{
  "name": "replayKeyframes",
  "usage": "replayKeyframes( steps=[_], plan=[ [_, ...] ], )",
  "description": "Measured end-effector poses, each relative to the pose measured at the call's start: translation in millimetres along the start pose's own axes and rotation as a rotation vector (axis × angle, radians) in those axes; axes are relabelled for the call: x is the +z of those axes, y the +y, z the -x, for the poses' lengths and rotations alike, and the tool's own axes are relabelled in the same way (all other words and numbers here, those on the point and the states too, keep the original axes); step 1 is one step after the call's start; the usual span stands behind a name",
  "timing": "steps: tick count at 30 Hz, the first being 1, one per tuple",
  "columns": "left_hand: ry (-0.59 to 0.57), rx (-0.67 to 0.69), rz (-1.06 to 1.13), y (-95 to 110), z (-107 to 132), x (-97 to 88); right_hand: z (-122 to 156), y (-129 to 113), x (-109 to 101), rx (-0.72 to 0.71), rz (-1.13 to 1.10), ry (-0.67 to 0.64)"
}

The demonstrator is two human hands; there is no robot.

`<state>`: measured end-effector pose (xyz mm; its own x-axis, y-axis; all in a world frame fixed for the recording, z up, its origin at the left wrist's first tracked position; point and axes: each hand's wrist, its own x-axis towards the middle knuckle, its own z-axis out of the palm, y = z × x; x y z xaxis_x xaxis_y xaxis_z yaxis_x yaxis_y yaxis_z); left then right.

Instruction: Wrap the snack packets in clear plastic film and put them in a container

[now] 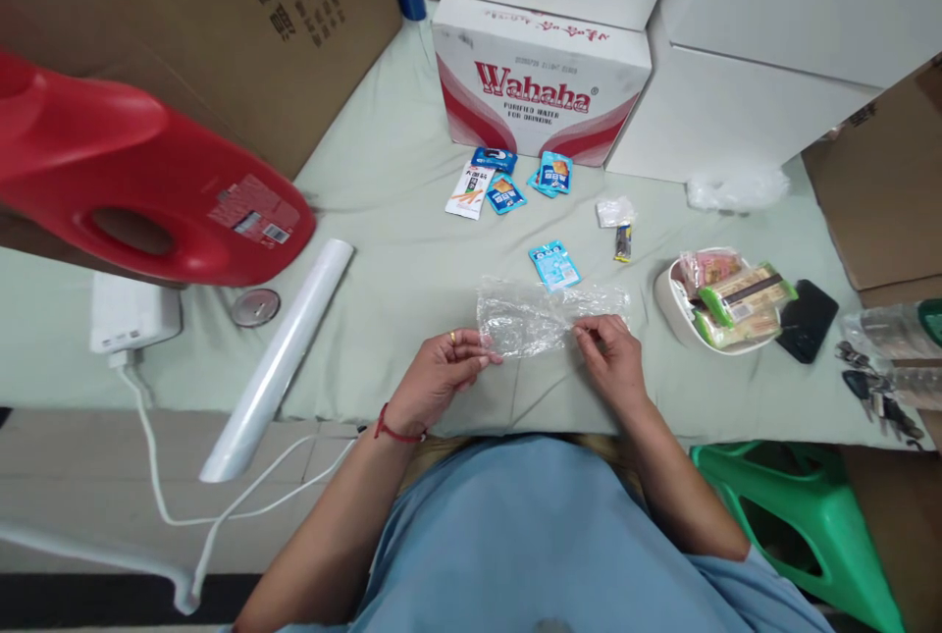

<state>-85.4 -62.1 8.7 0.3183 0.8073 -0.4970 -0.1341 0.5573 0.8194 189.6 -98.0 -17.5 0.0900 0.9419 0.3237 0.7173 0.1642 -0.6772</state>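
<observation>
Just below frame centre, forearms converging, the left hand (pixel 444 368) and right hand (pixel 614 358) pinch a clear bag (pixel 521 324).

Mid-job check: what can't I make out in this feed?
In the head view:
- Clear plastic: part hidden behind the right hand.
- White bowl: lower contents, covered by snack packets.
- Red jug: far end, cut off by the left edge.
- Nearest blue packet: fine print, too small.
</observation>
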Motion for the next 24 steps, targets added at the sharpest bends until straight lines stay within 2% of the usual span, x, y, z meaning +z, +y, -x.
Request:
replayKeyframes(
  steps=[6, 10, 13, 16, 19, 21, 24],
  plan=[
    [-0.007, 0.017, 0.002, -3, 0, 1.4, -1, 6, -2, -0.013, 0.033, -0.075],
    [0.004, 0.029, -0.027, -3, 1, 6.3, -7, -17, -9, -0.151, 0.051, -0.009],
    [-0.021, 0.039, -0.065, 0, 3, 12.2, -12, -40, -5, -0.292, -0.029, -0.140],
    [-0.029, 0.078, -0.104, 4, 6, 18.1, -18, -51, 7, -0.335, -0.100, -0.255],
    [0.017, 0.151, -0.132, 5, 7, 19.3, -24, -52, 14, -0.275, -0.199, -0.271],
    [0.048, 0.165, -0.142, 5, 8, 16.1, -28, -52, 11, -0.185, -0.299, -0.243],
    [0.085, 0.154, -0.116, 6, 7, 4.9, -34, -51, 1, 0.080, -0.530, -0.173]
  ],
)
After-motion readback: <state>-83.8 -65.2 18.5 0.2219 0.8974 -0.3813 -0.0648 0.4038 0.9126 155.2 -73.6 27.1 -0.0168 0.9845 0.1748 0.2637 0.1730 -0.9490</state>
